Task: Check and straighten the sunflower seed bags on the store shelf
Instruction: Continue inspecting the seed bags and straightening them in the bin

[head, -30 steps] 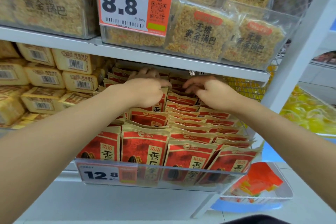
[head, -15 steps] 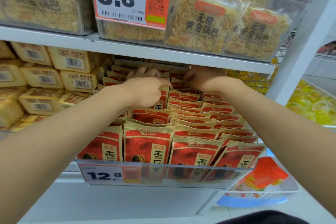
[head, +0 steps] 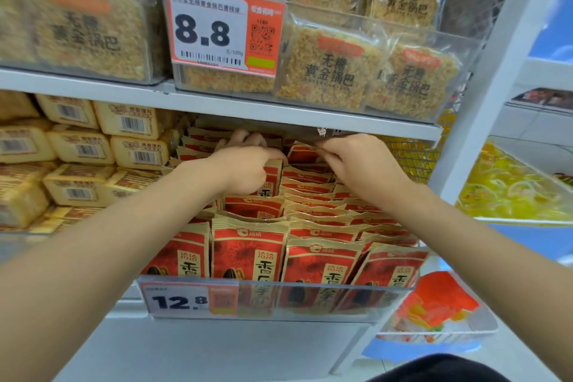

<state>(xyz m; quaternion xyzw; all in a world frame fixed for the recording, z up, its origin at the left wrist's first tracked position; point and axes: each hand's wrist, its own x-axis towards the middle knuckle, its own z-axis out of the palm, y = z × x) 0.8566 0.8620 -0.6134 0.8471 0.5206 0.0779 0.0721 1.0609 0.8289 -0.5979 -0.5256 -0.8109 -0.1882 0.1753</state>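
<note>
Red and tan sunflower seed bags (head: 248, 251) stand in several rows inside a clear bin (head: 310, 298) on the middle shelf. Both my hands reach deep under the shelf above. My left hand (head: 248, 167) grips the top of a bag in the left-middle row, fingers curled over its edge. My right hand (head: 356, 164) pinches the top edge of a rear bag (head: 302, 153) in the row to the right. The rearmost bags are partly hidden by my hands and the shelf.
A white shelf board (head: 217, 105) hangs low over the bags. Above it sit clear bins of rice-crust snacks (head: 328, 68) and an 8.8 price tag (head: 223, 31). Yellow boxed snacks (head: 77, 146) lie left. A white upright post (head: 496, 77) stands right; a 12.8 tag (head: 179, 301) marks the bin.
My right hand has moved back and up from the middle rows to the rear bags and now pinches one. My left hand has stayed on its bag.
</note>
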